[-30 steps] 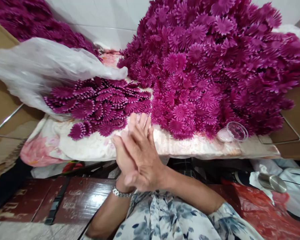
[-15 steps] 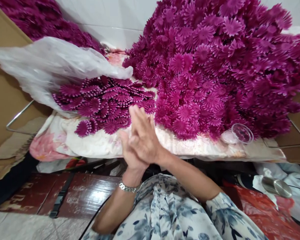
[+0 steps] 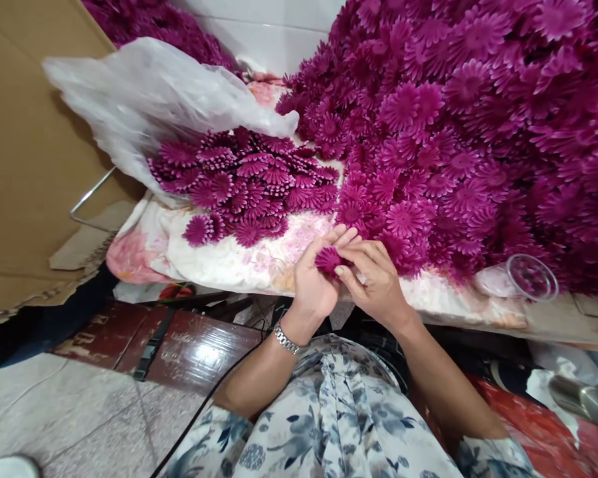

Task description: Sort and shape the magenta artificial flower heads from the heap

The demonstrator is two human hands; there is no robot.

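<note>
A small magenta artificial flower head rests in the cupped palm of my left hand, which is turned upward. My right hand pinches the flower's right edge between thumb and fingers. Both hands are over the front edge of the cloth-covered table. Beyond them and to the left lies a low pile of stacked magenta flower heads. A much larger heap of loose, fluffed magenta flower heads rises on the right.
A clear plastic bag lies behind the low pile. Cardboard stands at the left. A clear plastic cup sits by the table's right front edge, on the stained cloth. A metal cylinder is lower right.
My palms were pressed together; now they are apart, with a magenta artificial flower head showing between them. My hands have moved right and nearer the table's edge, and the view has shifted.
</note>
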